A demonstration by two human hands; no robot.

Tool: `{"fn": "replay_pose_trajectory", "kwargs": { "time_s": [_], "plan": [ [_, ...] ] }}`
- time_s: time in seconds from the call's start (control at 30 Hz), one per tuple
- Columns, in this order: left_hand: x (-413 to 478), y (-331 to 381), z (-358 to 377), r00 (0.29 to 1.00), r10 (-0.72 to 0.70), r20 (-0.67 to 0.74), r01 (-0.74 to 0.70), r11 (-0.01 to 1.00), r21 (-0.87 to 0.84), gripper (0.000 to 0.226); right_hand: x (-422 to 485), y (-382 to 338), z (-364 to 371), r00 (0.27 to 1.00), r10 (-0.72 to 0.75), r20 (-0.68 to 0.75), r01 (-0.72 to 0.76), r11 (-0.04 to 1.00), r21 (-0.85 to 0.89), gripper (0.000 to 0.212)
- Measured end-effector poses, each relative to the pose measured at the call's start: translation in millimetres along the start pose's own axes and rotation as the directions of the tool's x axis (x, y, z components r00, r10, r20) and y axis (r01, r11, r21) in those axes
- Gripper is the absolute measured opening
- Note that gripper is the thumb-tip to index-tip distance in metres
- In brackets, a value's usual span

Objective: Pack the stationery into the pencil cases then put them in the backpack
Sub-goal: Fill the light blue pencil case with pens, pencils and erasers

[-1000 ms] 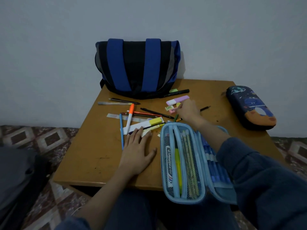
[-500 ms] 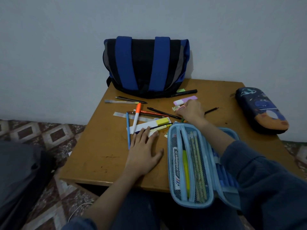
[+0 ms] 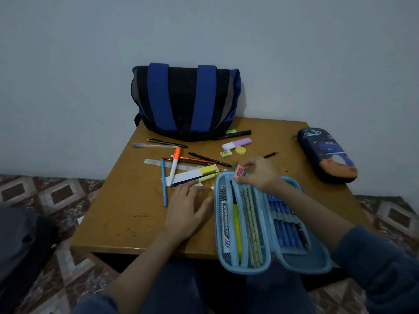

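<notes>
Right hand is pinching pink eraser w/ thumb & fingertips, just over far end of open blue pencil case. Left hand is lying flat on table, fingers spread, beside it. Backpack is sitting at back by wall; dark pencil case is lying closed at right.

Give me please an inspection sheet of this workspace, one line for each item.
Surface: wooden table, stationery spread over its middle.
Job's things: backpack stands at the far edge; light blue pencil case lies open, partly filled; dark pencil case lies closed at the right; orange marker, blue pen and ruler lie loose.
Clutter: nothing seen.
Grippers: left hand rests flat on the table; right hand pinches a pink eraser over the open case.
Cables: nothing seen.
Surroundings: plain wall, patterned floor tiles.
</notes>
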State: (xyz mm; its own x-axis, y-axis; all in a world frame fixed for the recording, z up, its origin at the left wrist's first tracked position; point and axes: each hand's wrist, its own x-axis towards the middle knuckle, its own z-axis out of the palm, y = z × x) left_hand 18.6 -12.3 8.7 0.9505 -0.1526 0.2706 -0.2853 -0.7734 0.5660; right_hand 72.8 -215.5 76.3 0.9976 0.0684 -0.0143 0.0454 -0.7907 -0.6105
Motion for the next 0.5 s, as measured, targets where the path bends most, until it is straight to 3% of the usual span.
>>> {"fn": "replay_pose_trajectory", "kwargs": {
  "time_s": [0.1, 0.3, 0.5],
  "plan": [
    [6, 27, 0, 1.0, -0.004, 0.018, 0.004, 1.0, 0.009, 0.034, -7, 4, 1, 0.999, -0.034, 0.026, 0.036, 0.997, -0.067, 0.038],
    [13, 62, 8, 0.973, -0.068, 0.221, 0.01, 0.967, 0.253, 0.041, -12, 8, 2, 0.997, -0.03, 0.074, 0.04, 0.99, -0.135, 0.044],
    [15, 71, -2, 0.966, -0.103, 0.238, 0.049, 0.974, 0.221, 0.022, -17, 8, 5, 0.992, -0.041, 0.12, 0.062, 0.983, -0.172, 0.049]
  ]
}}
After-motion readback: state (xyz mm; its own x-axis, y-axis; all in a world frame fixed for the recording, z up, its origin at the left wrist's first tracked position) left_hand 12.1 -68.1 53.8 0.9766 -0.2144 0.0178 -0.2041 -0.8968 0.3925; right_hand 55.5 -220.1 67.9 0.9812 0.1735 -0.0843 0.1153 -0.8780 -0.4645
